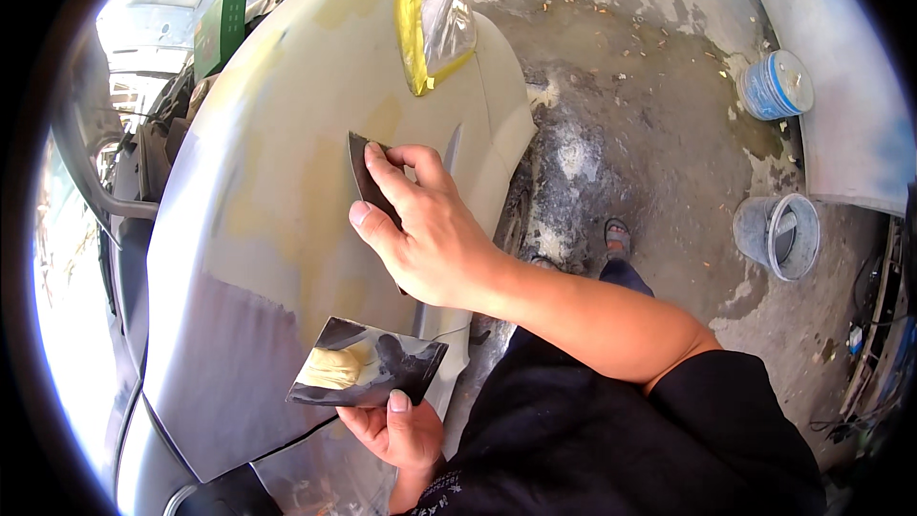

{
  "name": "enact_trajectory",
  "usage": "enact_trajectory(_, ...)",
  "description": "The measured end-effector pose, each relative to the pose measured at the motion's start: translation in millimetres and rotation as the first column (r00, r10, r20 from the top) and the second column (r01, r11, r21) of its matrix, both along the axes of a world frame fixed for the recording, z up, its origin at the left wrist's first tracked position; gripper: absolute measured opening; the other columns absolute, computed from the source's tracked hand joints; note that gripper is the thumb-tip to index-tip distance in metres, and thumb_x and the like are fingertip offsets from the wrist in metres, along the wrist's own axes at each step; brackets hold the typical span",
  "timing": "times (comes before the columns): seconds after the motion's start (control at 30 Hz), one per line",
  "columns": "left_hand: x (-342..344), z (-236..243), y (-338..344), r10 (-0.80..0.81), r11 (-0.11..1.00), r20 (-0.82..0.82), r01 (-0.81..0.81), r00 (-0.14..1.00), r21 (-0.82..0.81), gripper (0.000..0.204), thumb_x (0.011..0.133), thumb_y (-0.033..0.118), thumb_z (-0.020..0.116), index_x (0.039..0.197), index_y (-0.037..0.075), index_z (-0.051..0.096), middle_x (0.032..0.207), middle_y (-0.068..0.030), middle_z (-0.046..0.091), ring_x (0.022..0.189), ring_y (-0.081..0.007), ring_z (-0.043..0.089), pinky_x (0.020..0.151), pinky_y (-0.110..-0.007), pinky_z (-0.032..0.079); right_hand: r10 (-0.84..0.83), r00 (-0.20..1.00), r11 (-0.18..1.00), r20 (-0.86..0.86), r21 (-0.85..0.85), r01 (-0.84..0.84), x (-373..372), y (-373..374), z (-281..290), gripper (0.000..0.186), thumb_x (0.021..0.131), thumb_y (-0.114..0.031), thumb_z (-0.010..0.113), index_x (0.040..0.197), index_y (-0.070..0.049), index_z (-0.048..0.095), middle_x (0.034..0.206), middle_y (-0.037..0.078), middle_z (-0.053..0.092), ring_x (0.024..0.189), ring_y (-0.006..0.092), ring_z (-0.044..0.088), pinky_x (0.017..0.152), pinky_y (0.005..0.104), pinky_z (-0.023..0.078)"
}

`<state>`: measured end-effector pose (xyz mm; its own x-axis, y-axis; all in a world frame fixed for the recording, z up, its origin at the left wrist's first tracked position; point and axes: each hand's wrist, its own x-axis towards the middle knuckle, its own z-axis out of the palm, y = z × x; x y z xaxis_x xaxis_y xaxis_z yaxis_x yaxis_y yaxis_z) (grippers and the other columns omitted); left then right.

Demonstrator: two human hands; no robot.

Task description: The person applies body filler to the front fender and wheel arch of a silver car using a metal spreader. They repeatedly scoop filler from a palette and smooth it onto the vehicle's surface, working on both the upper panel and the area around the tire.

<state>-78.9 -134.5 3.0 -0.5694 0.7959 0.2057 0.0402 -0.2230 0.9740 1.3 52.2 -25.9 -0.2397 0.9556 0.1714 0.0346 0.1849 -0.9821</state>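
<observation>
1. A rough concrete floor [659, 115] is being shown, stained grey and white and littered with small scraps.
2. A blue-and-white bucket [776, 84] is being kept near the floor's far right edge, just beside a pale curved panel [850, 105].
3. A grey bucket [778, 235] is being kept nearer, apart from the first.
4. Cables [860, 363] are being left along the right edge.
5. The scene is being lit by strong daylight, brightest at the left.
</observation>
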Motion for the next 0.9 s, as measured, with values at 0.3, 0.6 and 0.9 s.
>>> enact_trajectory(0.3,-2.9,4.0,-3.8,-0.052,0.999,-0.016,0.052,0.999,0.016,0.066,0.083,-0.006,0.055,0.144,0.002,0.031,0.14,-0.0157,0.045,0.128,-0.0282,0.044,0.111,-0.05,0.03,0.05,0.996,0.992,-0.076,-0.111,-0.058,42.9,35.4,-19.5,0.057,0.095,-0.035,0.049,0.136,0.005,0.044,0.13,0.026,0.047,0.123,0.0375,0.046,0.105,0.0396,0.037)
enact_trajectory(0.6,-4.5,2.5,-5.8,-0.005,1.0,-0.04,0.006,0.999,0.018,0.068,0.081,-0.004,0.055,0.145,0.002,0.031,0.139,-0.0162,0.047,0.127,-0.0304,0.046,0.109,-0.05,0.033,0.049,0.997,0.995,-0.06,-0.087,-0.054,17.6,26.0,2.1,0.057,0.095,-0.034,0.047,0.136,0.006,0.042,0.125,0.027,0.046,0.113,0.0434,0.048,0.099,0.0463,0.041)
enact_trajectory(0.9,-4.1,11.1,5.4,-0.065,0.997,-0.039,0.067,0.997,0.04,0.066,0.084,-0.004,0.056,0.145,0.004,0.031,0.139,-0.0163,0.047,0.127,-0.0295,0.045,0.109,-0.051,0.034,0.072,0.991,0.995,0.112,0.059,-0.079,18.3,-5.6,5.5,0.052,0.093,-0.026,0.055,0.135,0.003,0.046,0.13,0.02,0.043,0.112,0.0397,0.048,0.098,0.0444,0.041)
